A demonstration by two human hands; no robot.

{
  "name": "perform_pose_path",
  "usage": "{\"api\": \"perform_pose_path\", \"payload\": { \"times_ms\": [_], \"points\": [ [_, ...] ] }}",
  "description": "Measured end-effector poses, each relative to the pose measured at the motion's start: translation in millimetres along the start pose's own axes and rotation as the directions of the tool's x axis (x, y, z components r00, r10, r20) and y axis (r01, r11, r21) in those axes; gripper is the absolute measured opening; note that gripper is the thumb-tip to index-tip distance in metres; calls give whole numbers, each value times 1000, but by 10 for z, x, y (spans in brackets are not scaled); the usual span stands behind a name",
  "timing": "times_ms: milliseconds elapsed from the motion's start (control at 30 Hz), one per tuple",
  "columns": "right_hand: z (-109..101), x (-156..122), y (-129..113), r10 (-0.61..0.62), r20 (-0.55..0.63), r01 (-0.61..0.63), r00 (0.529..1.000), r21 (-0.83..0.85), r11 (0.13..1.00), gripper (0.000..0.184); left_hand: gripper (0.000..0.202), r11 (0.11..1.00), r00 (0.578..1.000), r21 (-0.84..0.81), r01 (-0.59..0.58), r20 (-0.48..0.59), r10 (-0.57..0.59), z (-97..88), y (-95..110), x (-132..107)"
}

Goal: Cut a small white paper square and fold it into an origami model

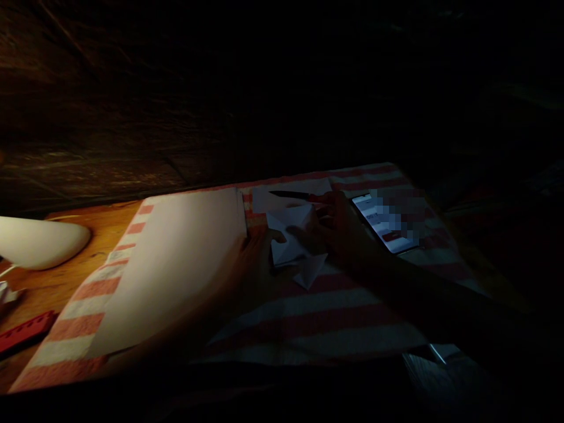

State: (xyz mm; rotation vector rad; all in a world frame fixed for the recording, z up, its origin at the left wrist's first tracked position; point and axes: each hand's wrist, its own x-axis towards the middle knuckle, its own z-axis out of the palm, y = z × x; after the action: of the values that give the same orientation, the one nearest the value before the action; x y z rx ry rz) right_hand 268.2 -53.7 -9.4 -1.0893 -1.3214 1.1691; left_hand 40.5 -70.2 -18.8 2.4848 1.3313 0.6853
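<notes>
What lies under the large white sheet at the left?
Striped cloth shows at the left edge of the white sheet, probably continuing beneath. Whatever lies under its middle is covered.

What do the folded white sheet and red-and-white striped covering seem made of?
The folded white sheet looks like matte paper, judging by its straight creases. The red-and-white striped covering seems dull cloth, its left edge wavy; fibre unclear.

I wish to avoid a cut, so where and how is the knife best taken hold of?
Probably by the knife's reddish handle, beside the right hand, coming from the right: the narrow, dark blade points left, away from that side.
</notes>
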Motion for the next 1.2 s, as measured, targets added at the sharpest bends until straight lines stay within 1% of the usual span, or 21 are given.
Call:
{"api": "perform_pose_path", "payload": {
  "times_ms": [67, 100, 133, 200, 267, 300, 367, 467, 533, 667, 767, 867, 933, 1000, 1067, 1200],
  "points": [
    [-3, -22, -19, 33, 66, -36, 997, 45, 998, 36, 52, 1000, 999, 27, 10, -39, -9, 8, 16, 15],
    [-12, -34, -26, 37, 106, -40, 994, 29, 999, 30, 53, 999, 1000, 42, -8, -26, 9, 4, 29, 21],
    [-23, -46, -32, 28, 143, -24, 989, -27, 999, 28, 53, 998, 1000, 60, -8, 2, 8, -3, 42, 26],
    [-46, -67, -41, -14, 200, 55, 980, -199, 979, 30, 54, 997, 1000, 70, 14, -16, -13, -18, 64, 30],
    [-53, -84, -45, -75, 207, 152, 976, -390, 908, 36, 61, 998, 999, 58, 32, -16, -31, -20, 70, 30],
    [-49, -92, -47, -104, 200, 187, 974, -460, 868, 38, 63, 998, 999, 48, 40, -25, -39, -13, 65, 29],
    [-30, -108, -51, -152, 182, 227, 972, -535, 813, 38, 64, 999, 998, 29, 39, -52, -38, 10, 47, 28],
    [-13, -129, -61, -172, 202, 258, 964, -565, 784, 28, 62, 999, 999, 38, -1, -33, 3, 33, 31, 35],
    [-24, -141, -65, -158, 224, 261, 962, -579, 772, 28, 59, 997, 1000, 64, -31, 1, 31, 21, 46, 42],
    [-77, -153, -46, -129, 327, 313, 936, -607, 731, 49, 55, 993, 998, 113, -44, 48, 39, -47, 111, 54],
    [-96, -156, -30, -115, 372, 337, 921, -616, 712, 52, 57, 992, 998, 113, -49, 50, 43, -79, 123, 59],
    [-84, -159, -34, -115, 358, 317, 927, -580, 750, 54, 57, 996, 997, 66, -52, 56, 48, -78, 90, 60],
    [-68, -162, -40, -106, 335, 282, 936, -536, 796, 59, 56, 998, 997, 29, -48, 62, 46, -70, 67, 58],
    [-52, -164, -39, -92, 311, 251, 946, -521, 816, 60, 55, 999, 996, 14, -50, 73, 49, -62, 54, 56],
    [-42, -163, -31, -94, 307, 256, 947, -546, 798, 59, 55, 998, 996, 29, -61, 74, 59, -54, 53, 54],
    [-39, -156, -11, -87, 337, 288, 937, -609, 739, 57, 56, 992, 996, 107, -63, 71, 56, -47, 75, 57]
  ]
}}
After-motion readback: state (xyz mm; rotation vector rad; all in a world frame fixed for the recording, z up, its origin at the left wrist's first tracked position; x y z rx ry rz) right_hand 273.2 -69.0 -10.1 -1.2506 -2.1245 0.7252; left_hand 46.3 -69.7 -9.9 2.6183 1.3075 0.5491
